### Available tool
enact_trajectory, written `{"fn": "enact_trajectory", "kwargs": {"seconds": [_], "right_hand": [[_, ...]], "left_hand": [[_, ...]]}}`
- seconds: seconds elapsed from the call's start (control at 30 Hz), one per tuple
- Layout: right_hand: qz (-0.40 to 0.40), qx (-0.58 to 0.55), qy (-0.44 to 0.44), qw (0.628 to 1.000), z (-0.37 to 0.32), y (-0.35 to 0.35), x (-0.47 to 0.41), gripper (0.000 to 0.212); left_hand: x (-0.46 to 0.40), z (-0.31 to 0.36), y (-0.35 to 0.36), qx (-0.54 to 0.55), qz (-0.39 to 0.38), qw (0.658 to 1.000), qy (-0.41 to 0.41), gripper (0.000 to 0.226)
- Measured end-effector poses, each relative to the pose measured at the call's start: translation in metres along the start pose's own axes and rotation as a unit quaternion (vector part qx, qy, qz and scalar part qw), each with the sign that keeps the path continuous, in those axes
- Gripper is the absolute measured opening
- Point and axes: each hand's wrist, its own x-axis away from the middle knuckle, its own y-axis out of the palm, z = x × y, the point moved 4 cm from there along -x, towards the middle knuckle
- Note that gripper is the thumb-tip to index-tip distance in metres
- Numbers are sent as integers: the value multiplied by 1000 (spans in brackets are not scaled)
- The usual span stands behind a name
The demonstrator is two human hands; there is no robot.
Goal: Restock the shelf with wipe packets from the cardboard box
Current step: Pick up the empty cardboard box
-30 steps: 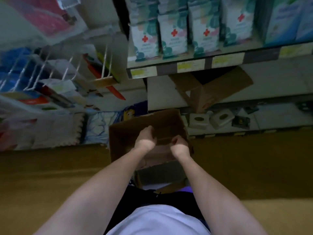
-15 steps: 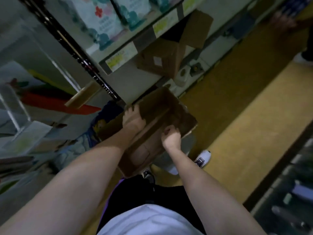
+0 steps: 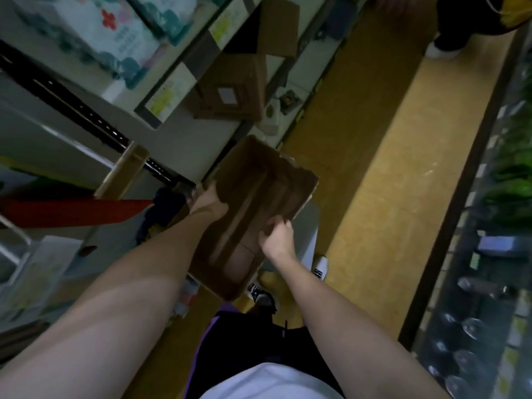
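Since a second ago my view has swung right — the shelf [image 3: 161, 90] of wipe packets [image 3: 115, 38] now sits upper left and the aisle floor [image 3: 374, 174] runs down the right. I hold the cardboard box [image 3: 253, 203] over the floor: left hand [image 3: 208, 204] curled over its near-left edge, right hand [image 3: 277, 237] gripping the right wall — no packets visible inside.

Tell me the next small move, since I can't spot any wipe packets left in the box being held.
Probably set the cardboard box aside. Its inside shows only bare brown bottom, no packets visible. The left hand grips its shelf-side wall and the right hand grips the aisle-side wall. A second cardboard box sits on the lower shelf nearby; it may be the next one to open.
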Motion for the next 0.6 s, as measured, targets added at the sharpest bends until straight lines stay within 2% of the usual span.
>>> {"fn": "enact_trajectory", "kwargs": {"seconds": [0.1,0.2,0.33,0.47,0.6], "right_hand": [[19,-23,15,999,0,3,4,27],[77,-72,75,992,4,-1,8,22],[134,-118,145,973,13,-8,14,30],[100,-66,164,979,13,0,19,59],[106,-43,184,976,15,5,30,66]], "left_hand": [[11,-2,2,-38,4,999,22,70],[24,-4,9,-35,0,999,18,53],[46,-18,17,59,18,998,-10,65],[73,-44,27,142,61,986,-63,88],[96,-59,37,140,76,984,-82,79]]}}
